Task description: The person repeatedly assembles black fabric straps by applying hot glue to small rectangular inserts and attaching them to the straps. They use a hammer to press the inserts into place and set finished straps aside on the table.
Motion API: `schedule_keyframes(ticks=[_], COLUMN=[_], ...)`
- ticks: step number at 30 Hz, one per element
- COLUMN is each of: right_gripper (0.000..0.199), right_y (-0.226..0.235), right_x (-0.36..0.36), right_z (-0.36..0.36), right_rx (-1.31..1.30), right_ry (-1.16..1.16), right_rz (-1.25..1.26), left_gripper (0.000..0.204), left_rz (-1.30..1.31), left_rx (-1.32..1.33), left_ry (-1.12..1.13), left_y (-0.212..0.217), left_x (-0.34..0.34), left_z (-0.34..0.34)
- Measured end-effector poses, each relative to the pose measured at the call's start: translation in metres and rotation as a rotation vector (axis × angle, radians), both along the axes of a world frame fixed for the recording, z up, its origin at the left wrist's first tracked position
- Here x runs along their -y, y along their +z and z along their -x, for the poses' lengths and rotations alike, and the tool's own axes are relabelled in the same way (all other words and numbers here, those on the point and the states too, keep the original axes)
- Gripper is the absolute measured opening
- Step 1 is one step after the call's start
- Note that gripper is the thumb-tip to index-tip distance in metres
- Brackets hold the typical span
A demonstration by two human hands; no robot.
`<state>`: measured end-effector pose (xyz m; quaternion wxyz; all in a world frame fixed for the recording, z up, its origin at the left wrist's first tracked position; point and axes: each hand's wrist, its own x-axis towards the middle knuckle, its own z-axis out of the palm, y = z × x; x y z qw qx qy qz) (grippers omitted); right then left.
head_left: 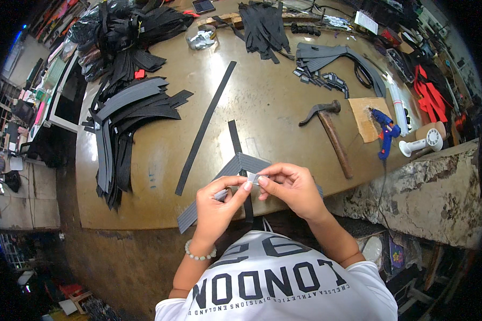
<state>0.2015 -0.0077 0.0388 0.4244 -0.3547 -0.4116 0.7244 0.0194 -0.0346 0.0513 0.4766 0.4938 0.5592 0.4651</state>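
My left hand [218, 202] and my right hand [293, 188] meet near the table's front edge, both closed in a pinch. Between their fingertips is a small whitish piece [253, 177], like a tag or a bit of film; its exact kind is too small to tell. Something light grey [221, 195] shows in the curled fingers of the left hand. Under the hands lies a ribbed grey strap [187, 218], folded to a point in the middle. A narrow black strip [234, 136] runs beneath that fold, toward my body.
A long black strip [206, 128] lies left of the hands, before piled grey and black straps [131, 101]. To the right are a hammer [333, 136], a blue glue gun [384, 131] on cardboard [360, 119] and a small white fan [426, 142]. Black buckles [321, 79] lie farther back.
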Motion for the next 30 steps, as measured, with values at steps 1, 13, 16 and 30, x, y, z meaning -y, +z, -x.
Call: schedule_keyframes(ticks=[1,13,16,30], right_gripper=[0.024,0.019,0.022,0.021], right_y=[-0.001,-0.025,-0.033,-0.029], right_x=[0.000,-0.032,-0.043,-0.053], right_z=[0.001,0.023,0.026,0.026], right_rx=[0.005,0.792,0.853,0.942], right_ry=[-0.003,-0.121,-0.087,0.004], right_rz=[0.003,-0.432,-0.410,-0.297], left_gripper=[0.011,0.013,0.015,0.015], left_rz=[-0.002,-0.218,-0.128,-0.035], left_rx=[-0.025,-0.520,-0.561,-0.449], left_ry=[0.016,-0.010,-0.018,0.045], left_y=[-0.002,-0.034,-0.038,-0.034], left_x=[0.001,-0.033,-0.043,-0.048], left_z=[0.002,0.011,0.012,0.014])
